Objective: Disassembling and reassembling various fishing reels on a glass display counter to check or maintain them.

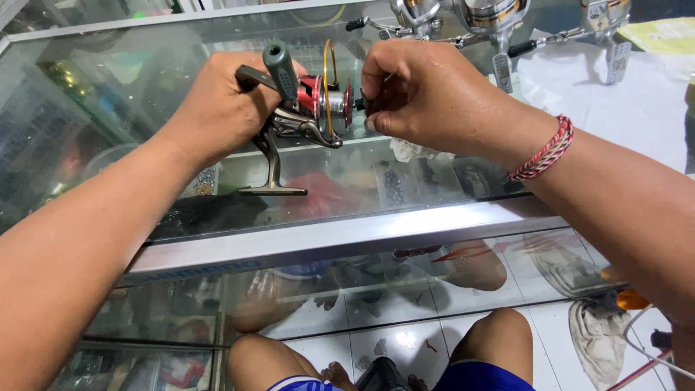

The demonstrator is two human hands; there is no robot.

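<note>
Reel [308,108], spinning type w/ red spool, held up over glass desk [347,235], between both hands. Left hand [221,101] closed round reel body, handle knob sticking up past fingers; right hand [420,90] fingertips pinched on spool's front end. More reels [492,22] lie at desk's far edge.

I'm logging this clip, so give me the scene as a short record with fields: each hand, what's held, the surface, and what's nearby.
left hand: grips the body of a spinning reel, crank knob up
right hand: fingertips at the front end of the red spool
surface: glass display counter, reel held above it
wrist: red and white braided bracelet on the right arm
nearby: more reels at the far edge
</note>
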